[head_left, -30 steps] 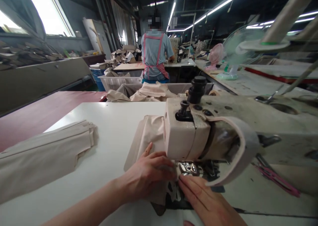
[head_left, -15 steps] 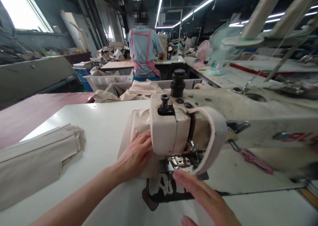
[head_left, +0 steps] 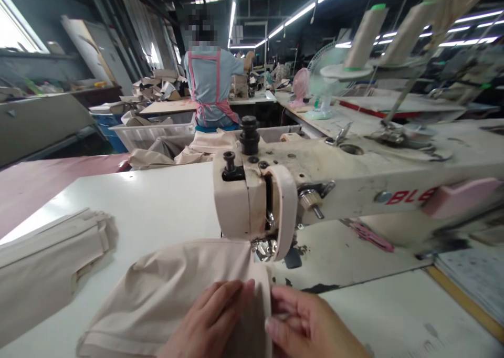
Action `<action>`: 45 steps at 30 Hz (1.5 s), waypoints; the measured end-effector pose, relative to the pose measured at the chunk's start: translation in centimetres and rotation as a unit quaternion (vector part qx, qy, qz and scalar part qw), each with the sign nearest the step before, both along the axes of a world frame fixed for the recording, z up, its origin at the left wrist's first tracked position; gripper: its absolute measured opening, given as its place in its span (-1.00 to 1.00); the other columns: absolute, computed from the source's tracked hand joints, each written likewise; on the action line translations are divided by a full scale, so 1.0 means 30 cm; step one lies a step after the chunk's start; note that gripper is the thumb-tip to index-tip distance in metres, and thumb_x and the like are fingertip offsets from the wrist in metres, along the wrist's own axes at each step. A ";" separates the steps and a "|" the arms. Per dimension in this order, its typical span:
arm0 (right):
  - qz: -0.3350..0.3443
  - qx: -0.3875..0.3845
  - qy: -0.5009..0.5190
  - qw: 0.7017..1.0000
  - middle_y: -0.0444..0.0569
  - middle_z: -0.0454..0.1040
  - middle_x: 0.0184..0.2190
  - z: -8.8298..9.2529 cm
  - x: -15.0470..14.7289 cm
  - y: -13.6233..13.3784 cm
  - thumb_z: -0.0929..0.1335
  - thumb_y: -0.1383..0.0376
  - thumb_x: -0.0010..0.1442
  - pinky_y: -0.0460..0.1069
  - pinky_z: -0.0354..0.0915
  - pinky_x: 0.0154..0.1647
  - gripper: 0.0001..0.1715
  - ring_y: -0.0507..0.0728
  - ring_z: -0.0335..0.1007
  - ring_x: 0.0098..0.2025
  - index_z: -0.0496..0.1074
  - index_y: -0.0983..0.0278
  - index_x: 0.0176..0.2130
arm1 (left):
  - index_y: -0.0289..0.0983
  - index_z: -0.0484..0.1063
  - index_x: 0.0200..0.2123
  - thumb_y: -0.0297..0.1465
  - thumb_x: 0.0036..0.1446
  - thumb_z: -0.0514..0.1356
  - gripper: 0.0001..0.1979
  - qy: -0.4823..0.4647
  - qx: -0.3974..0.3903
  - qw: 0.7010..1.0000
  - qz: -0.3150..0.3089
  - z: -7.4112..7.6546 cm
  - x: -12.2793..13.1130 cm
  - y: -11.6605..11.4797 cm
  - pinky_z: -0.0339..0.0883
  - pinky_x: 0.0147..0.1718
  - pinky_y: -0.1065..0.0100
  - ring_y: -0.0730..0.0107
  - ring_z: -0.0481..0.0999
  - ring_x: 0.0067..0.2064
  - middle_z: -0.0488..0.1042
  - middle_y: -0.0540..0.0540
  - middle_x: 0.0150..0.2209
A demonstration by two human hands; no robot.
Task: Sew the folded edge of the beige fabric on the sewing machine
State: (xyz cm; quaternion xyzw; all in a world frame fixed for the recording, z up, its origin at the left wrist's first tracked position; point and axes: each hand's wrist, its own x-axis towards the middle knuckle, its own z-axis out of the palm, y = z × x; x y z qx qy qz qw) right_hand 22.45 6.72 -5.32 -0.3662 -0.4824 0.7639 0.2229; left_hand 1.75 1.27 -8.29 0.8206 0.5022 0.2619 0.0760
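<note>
Cloth (head_left: 185,279) now spreads in front of the machine (head_left: 236,206); half a second ago it lay left of the head. Far edge meets the presser foot (head_left: 264,249) area. Left hand (head_left: 214,316) rests on top, fingers bent; can't tell if it grips. Right hand (head_left: 303,318) pinches the right edge, thumb against fingers. Folded stack (head_left: 51,269) left, apart. Pink snips (head_left: 372,235) right, on the bed.

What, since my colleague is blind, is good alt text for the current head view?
A person's left hand lies on beige cloth at a sewing machine, the right hand touching the cloth's edge. Stacked cloth pieces lie to the left.
</note>
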 end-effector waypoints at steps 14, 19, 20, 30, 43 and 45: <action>-0.087 -0.050 0.004 0.995 -0.17 0.51 -0.56 -0.008 -0.055 0.080 0.50 0.04 -0.03 -0.17 0.36 -0.45 -0.62 0.01 0.46 -0.49 0.51 0.30 -0.37 | -0.25 0.29 -0.43 -0.48 0.18 0.06 -0.87 -0.151 -0.209 0.965 0.051 0.151 0.087 0.222 0.22 -0.39 0.44 0.40 0.40 -0.39 0.42 0.01 -0.44; -0.097 -0.037 -0.004 0.995 -0.18 0.48 -0.56 -0.008 -0.052 0.079 0.51 0.08 -0.06 -0.18 0.35 -0.44 -0.63 0.00 0.42 -0.49 0.48 0.33 -0.41 | -0.23 0.15 -0.52 -0.41 0.12 0.09 -0.80 -0.170 -0.248 0.952 0.065 0.156 0.073 0.230 0.08 -0.51 0.47 0.43 0.23 -0.50 0.25 0.07 -0.55; -0.099 -0.035 -0.006 0.994 -0.19 0.47 -0.56 -0.010 -0.051 0.079 0.51 0.09 -0.05 -0.19 0.34 -0.45 -0.64 -0.01 0.41 -0.49 0.47 0.33 -0.41 | -0.23 0.16 -0.52 -0.41 0.12 0.09 -0.81 -0.172 -0.253 0.950 0.066 0.157 0.072 0.227 0.07 -0.52 0.46 0.43 0.22 -0.49 0.24 0.07 -0.55; -0.098 -0.012 -0.012 0.995 -0.21 0.38 -0.55 -0.031 -0.051 0.077 0.47 0.12 -0.01 -0.20 0.30 -0.48 -0.69 -0.04 0.33 -0.52 0.39 0.30 -0.43 | -0.29 0.33 -0.47 -0.36 0.12 0.13 -0.85 -0.201 -0.249 0.945 0.062 0.130 0.065 0.241 0.12 -0.49 0.47 0.42 0.27 -0.46 0.32 0.02 -0.51; -0.099 0.264 -0.175 0.943 0.02 0.48 -0.32 -0.026 -0.025 0.057 0.35 0.36 0.06 0.08 0.44 -0.27 -0.75 0.19 0.45 -0.32 0.42 0.30 -0.19 | -0.28 0.27 -0.58 -0.45 0.03 0.09 -0.84 -0.163 -0.191 0.960 0.124 0.120 0.066 0.250 0.13 -0.51 0.47 0.43 0.28 -0.49 0.31 0.01 -0.57; -0.068 0.491 -0.240 0.835 0.06 0.48 -0.13 -0.034 -0.007 0.052 0.34 0.49 0.04 0.14 0.42 -0.09 -0.54 0.25 0.43 -0.14 0.41 0.26 -0.03 | -0.28 0.27 -0.59 -0.52 -0.04 0.10 -0.87 -0.167 -0.179 0.958 0.151 0.099 0.072 0.258 0.11 -0.55 0.50 0.48 0.27 -0.54 0.30 0.05 -0.61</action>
